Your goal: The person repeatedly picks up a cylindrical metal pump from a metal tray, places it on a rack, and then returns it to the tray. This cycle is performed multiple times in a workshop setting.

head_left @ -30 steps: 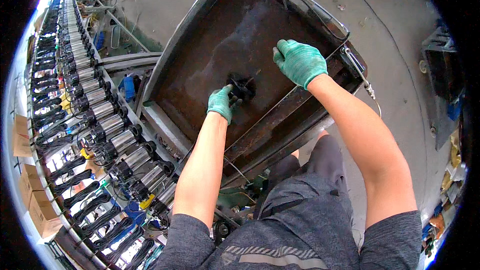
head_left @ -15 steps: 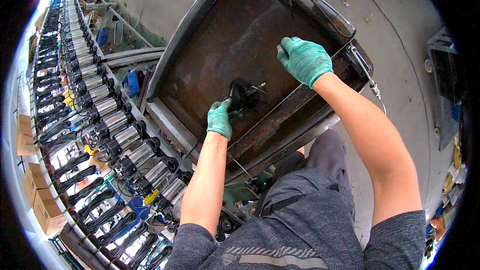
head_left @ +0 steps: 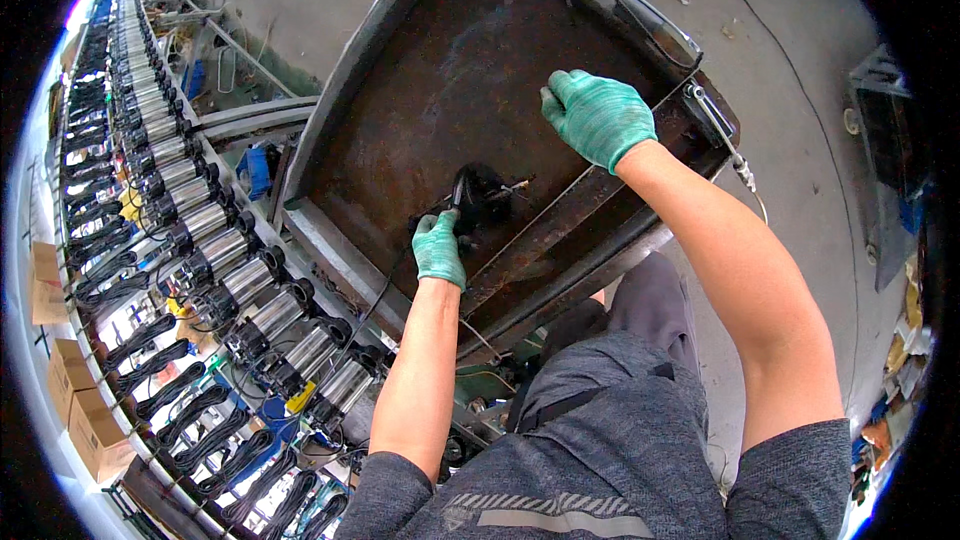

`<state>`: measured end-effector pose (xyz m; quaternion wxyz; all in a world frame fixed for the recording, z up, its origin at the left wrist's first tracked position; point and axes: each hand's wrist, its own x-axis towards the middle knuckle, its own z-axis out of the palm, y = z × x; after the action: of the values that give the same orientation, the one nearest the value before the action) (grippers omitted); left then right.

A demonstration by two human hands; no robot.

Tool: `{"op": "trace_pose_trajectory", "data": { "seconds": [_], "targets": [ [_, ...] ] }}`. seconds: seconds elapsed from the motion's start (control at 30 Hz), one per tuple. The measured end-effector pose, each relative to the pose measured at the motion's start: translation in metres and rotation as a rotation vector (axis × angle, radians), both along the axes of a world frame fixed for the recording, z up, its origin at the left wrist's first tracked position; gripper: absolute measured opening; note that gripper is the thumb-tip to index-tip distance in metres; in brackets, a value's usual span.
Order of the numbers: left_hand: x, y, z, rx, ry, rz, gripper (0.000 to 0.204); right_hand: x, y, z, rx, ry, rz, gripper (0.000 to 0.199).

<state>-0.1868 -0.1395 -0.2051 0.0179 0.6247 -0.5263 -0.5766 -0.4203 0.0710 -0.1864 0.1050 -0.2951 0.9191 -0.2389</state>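
My left hand [head_left: 438,248], in a green knit glove, is closed on a black cable [head_left: 458,188] over the near part of a rusty brown metal tray [head_left: 400,130]. The cable belongs to a dark bundle [head_left: 488,202] just beyond the fingers; a small bright tip pokes out on its right, and its details are too dark to make out. Farther right, my right hand [head_left: 602,122], gloved alike, is raised above the tray with its fingers curled together. Whatever it may hold is hidden by the fingers.
Along the left runs a long curved row of silver motor cylinders [head_left: 243,280] with black cable coils [head_left: 215,425] hanging beside it. A handled metal tool [head_left: 715,120] with a hose lies on the tray's right corner. Cardboard boxes [head_left: 95,430] stand far left; a dark cart [head_left: 885,160] is at right.
My left hand has turned a little and the dark bundle shows slightly lower. My right hand has shifted slightly left, its fingers still curled. The whole view has moved a little.
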Motion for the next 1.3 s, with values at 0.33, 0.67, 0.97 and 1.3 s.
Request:
{"op": "trace_pose_trajectory", "data": {
  "seconds": [0.33,0.67,0.97,1.3],
  "targets": [
    [0.0,0.009,0.006,-0.058,-0.024,0.029,0.014,-0.001,0.0,-0.004,-0.022,0.022,0.011,0.028],
    [0.005,0.005,-0.008,-0.12,0.001,0.042,0.021,-0.001,-0.001,0.004,0.032,-0.048,0.015,0.028],
    [0.005,0.004,-0.006,-0.103,0.002,0.056,0.02,-0.003,-0.002,0.008,0.044,-0.066,0.011,0.028],
    [0.022,-0.007,0.03,-0.115,0.091,-0.081,0.014,0.0,-0.001,0.01,0.049,-0.085,0.018,0.031]
  ]
}}
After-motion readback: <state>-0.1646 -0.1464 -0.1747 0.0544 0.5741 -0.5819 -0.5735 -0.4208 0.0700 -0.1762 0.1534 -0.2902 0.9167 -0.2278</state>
